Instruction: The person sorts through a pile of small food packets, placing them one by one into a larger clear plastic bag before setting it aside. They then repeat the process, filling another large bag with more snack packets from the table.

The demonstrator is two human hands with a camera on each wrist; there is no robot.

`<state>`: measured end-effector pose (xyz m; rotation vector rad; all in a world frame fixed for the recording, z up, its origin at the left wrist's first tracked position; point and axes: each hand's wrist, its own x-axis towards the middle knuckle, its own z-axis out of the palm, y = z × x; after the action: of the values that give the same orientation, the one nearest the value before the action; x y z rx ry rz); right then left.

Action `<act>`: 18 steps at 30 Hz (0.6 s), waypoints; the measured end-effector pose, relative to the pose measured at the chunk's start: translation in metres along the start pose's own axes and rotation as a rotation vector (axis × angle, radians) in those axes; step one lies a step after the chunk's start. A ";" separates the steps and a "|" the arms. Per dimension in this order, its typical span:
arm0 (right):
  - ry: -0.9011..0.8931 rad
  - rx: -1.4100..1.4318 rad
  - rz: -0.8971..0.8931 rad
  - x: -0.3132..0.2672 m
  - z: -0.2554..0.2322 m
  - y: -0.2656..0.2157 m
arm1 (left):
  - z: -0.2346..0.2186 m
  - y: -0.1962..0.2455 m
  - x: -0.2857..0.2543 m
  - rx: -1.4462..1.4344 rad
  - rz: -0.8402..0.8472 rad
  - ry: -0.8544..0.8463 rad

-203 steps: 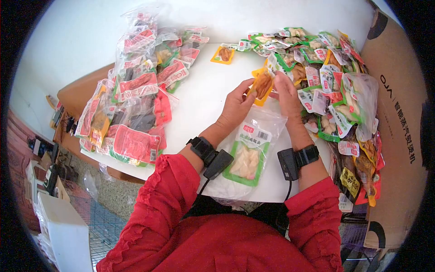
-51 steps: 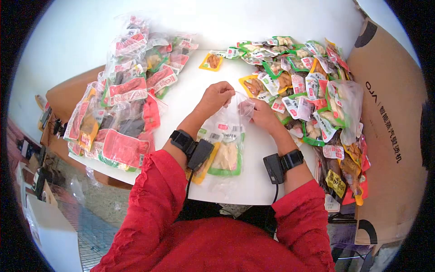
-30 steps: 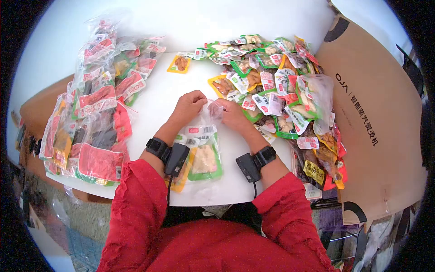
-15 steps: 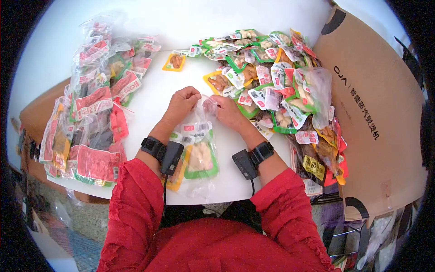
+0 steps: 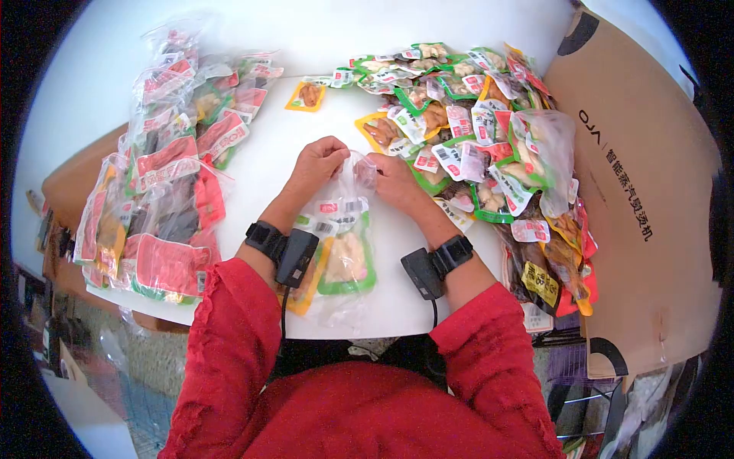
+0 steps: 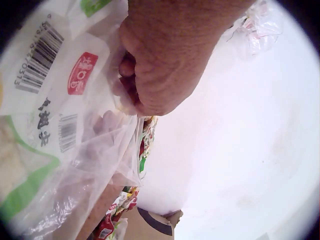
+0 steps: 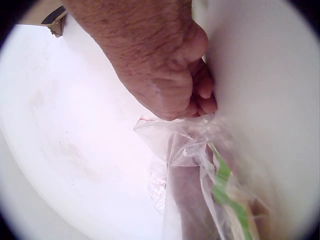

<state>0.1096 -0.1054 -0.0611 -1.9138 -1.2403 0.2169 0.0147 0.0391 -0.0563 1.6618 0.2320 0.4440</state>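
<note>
A clear plastic bag [image 5: 345,304] stands out in front of the person, its mouth raised. Through the film show a green-edged food pouch [image 5: 345,256] with pale contents and, left of it, a yellow-edged pouch [image 5: 312,283] partly behind the left wrist camera. My left hand [image 5: 317,164] pinches the bag's top edge on the left with curled fingers. On the opposite side my right hand [image 5: 396,183] grips the same edge, close beside the left. A thin red line runs along the bag's mouth [image 7: 150,122] in the right wrist view. The right fingertips are partly hidden.
Filled bags [image 5: 172,222] are heaped along the table's left side. Loose food pouches [image 5: 459,122] pile up on the right, against a large cardboard box [image 5: 627,199]. A lone yellow-edged pouch [image 5: 306,96] lies at the back of the white table [image 5: 264,180].
Earlier both hands held a yellow-edged pouch above the bag; it is now inside, beside the green-edged one. Both hands have moved to the bag's mouth. Over the last second they barely shift.
</note>
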 end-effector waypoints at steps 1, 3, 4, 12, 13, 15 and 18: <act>-0.012 0.023 0.009 -0.001 -0.002 -0.004 | -0.001 -0.002 0.001 -0.022 0.005 -0.015; -0.004 -0.004 -0.002 0.002 0.002 0.006 | 0.000 0.000 0.000 -0.027 -0.002 -0.011; 0.010 -0.034 -0.009 0.004 0.004 0.010 | 0.000 0.001 -0.001 -0.034 -0.009 -0.015; -0.041 -0.019 0.045 0.003 0.000 0.003 | -0.001 -0.004 0.001 -0.053 0.009 -0.012; -0.038 -0.005 0.044 0.003 0.001 0.004 | -0.002 -0.005 0.002 -0.046 0.008 -0.014; -0.020 0.021 0.027 0.001 0.002 0.001 | -0.002 -0.010 0.004 -0.041 0.007 -0.012; 0.009 0.050 0.002 0.003 0.004 0.006 | -0.002 -0.013 0.006 -0.061 0.038 -0.009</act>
<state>0.1122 -0.1019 -0.0672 -1.8718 -1.2157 0.2379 0.0208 0.0449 -0.0679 1.6105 0.1789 0.4673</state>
